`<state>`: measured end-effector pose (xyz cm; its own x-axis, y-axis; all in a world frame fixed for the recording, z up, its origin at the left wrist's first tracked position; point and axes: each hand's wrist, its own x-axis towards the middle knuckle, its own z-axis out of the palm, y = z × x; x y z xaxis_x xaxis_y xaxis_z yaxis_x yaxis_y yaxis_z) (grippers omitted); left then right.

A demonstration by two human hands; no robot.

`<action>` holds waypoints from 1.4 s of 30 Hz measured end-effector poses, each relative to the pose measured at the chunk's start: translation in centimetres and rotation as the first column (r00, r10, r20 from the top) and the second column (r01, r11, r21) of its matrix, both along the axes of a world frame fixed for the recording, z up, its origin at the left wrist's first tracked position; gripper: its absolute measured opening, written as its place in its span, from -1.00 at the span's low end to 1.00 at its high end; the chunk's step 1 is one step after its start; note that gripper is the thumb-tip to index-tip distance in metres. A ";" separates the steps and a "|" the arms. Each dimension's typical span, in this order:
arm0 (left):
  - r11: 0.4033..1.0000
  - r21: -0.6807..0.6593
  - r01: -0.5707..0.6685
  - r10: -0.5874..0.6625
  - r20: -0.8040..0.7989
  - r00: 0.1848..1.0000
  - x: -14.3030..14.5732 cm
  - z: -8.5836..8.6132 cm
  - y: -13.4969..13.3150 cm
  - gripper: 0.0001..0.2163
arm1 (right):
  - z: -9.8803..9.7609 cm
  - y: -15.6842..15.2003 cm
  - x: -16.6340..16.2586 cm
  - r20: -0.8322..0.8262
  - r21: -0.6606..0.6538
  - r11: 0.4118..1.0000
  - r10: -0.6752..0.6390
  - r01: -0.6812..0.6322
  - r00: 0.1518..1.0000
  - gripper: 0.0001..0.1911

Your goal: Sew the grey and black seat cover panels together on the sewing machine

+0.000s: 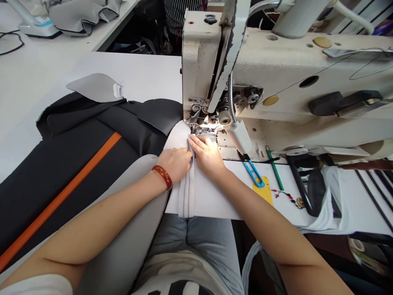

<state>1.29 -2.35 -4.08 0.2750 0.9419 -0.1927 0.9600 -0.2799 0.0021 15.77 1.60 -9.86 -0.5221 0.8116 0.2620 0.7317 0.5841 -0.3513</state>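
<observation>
White fabric (211,196) under both hands, at the presser foot (204,132).
Seam fold (186,192) pinched in curled left hand (176,162); right hand (208,156) flat, open, pressing fabric just beside it.

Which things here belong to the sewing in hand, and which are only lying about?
In use: left hand, right hand, pale fabric seam, sewing machine.
Lying about: blue snips, green pencil, yellow tag, grey cut piece.

Pale grey fabric (188,196), flat on the table (147,69), raised seam ridge lengthwise, far end under the presser foot (204,132).
</observation>
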 end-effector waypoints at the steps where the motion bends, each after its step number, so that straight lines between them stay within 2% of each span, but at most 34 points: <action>1: 1.000 0.026 0.003 -0.003 -0.004 1.000 0.0 -0.1 0.0 -0.76 | -0.2 0.0 0.1 -0.034 0.000 1.000 0.000 0.000 0.999 -0.54; 5: 0.994 0.110 -0.024 0.023 0.009 1.000 0.1 -0.1 -1.0 -0.76 | -0.7 -0.2 0.4 -0.148 0.036 0.999 0.037 -0.032 0.988 -0.61; 9: 0.998 0.064 -0.005 0.004 0.018 1.000 0.2 0.4 -2.9 -0.74 | -0.4 -1.4 0.7 -0.149 0.097 0.987 0.142 -0.128 0.979 -0.63; 13: 0.999 0.053 0.005 -0.005 -0.002 1.000 0.5 0.4 -3.7 -0.73 | -0.3 -2.1 0.6 -0.150 0.091 0.986 0.155 -0.143 0.977 -0.63; 17: 0.996 0.085 0.015 -0.015 0.001 1.000 1.0 0.0 -2.5 -0.71 | -0.4 -0.8 0.3 -0.165 0.004 0.994 0.111 -0.111 0.980 -0.57; 20: 0.993 0.119 0.015 -0.015 0.000 1.000 1.3 -0.2 -1.0 -0.70 | 0.6 -0.6 0.8 -0.211 -0.101 0.990 0.074 -0.097 0.975 -0.47; 22: 0.991 0.131 0.009 -0.010 0.011 1.000 1.4 -0.2 0.0 -0.70 | 2.0 -2.8 1.7 -0.316 -0.171 0.982 0.017 -0.075 0.948 -0.43; 24: 0.992 0.122 0.013 -0.016 0.017 1.000 1.2 0.0 1.2 -0.71 | 3.0 -7.2 2.5 -0.480 -0.277 0.960 -0.112 -0.029 0.870 -0.49; 25: 0.994 0.109 0.020 -0.022 0.017 1.000 1.1 0.1 1.8 -0.71 | 3.2 -10.0 2.6 -0.558 -0.373 0.927 -0.196 -0.032 0.806 -0.57; 26: 0.995 0.094 0.026 -0.027 0.018 0.999 1.1 0.3 2.3 -0.72 | 2.9 -13.0 2.5 -0.606 -0.518 0.851 -0.296 -0.084 0.738 -0.66; 27: 0.997 0.077 0.029 -0.031 0.020 0.999 1.0 0.5 2.9 -0.73 | 2.4 -15.9 2.1 -0.585 -0.706 0.678 -0.396 -0.204 0.708 -0.73; 28: 0.998 0.062 0.028 -0.029 0.022 0.999 1.0 0.7 3.3 -0.73 | 1.6 -18.6 1.2 -0.520 -0.838 0.454 -0.501 -0.302 0.691 -0.76; 29: 0.998 0.051 0.026 -0.027 0.017 0.999 1.0 1.0 3.5 -0.72 | 0.7 -20.8 0.1 -0.453 -0.890 0.261 -0.582 -0.373 0.675 -0.68; 30: 0.998 0.046 0.035 -0.035 -0.001 0.999 1.2 1.3 3.5 -0.72 | 0.0 -22.5 -1.4 -0.423 -0.886 0.131 -0.619 -0.444 0.662 -0.51; 31: 0.997 0.048 0.055 -0.053 -0.039 0.998 1.3 1.7 3.2 -0.72 | -0.5 -23.7 -3.1 -0.424 -0.855 0.046 -0.635 -0.516 0.646 -0.36; 32: 0.996 0.054 0.077 -0.071 -0.094 0.993 1.5 2.1 2.6 -0.73 | -0.6 -24.4 -4.9 -0.437 -0.814 -0.004 -0.653 -0.580 0.618 -0.26; 34: 0.993 0.059 0.098 -0.083 -0.221 0.972 1.9 3.2 0.8 -0.71 | 1.0 -24.8 -8.2 -0.453 -0.746 -0.026 -0.713 -0.666 0.535 -0.24; 36: 0.998 0.029 0.055 -0.044 -0.304 0.952 2.2 4.4 -1.1 -0.63 | 4.5 -24.8 -10.3 -0.445 -0.697 -0.016 -0.774 -0.717 0.451 -0.32; 37: 1.000 -0.009 0.024 -0.025 -0.317 0.948 2.3 5.0 -1.9 -0.59 | 6.5 -24.7 -10.7 -0.447 -0.663 -0.033 -0.784 -0.748 0.431 -0.35; 39: 0.992 -0.126 -0.006 -0.032 -0.297 0.954 2.2 5.9 -2.5 -0.57 | 10.3 -24.8 -10.0 -0.483 -0.609 -0.016 -0.785 -0.793 0.388 -0.41; 40: 0.982 -0.189 0.000 -0.052 -0.271 0.961 2.0 6.1 -2.3 -0.57 | 11.5 -24.9 -9.0 -0.508 -0.605 -0.005 -0.767 -0.796 0.391 -0.44; 42: 0.957 -0.288 0.037 -0.098 -0.200 0.975 1.4 6.1 -1.7 -0.58 | 12.3 -24.6 -6.3 -0.568 -0.643 0.001 -0.671 -0.766 0.476 -0.44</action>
<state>2.73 -4.02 1.99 0.2603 0.8217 -0.5070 0.9261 -0.3609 -0.1096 9.50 -23.05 2.42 -0.7567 0.5459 -0.3598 -0.2510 -0.7507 -0.6111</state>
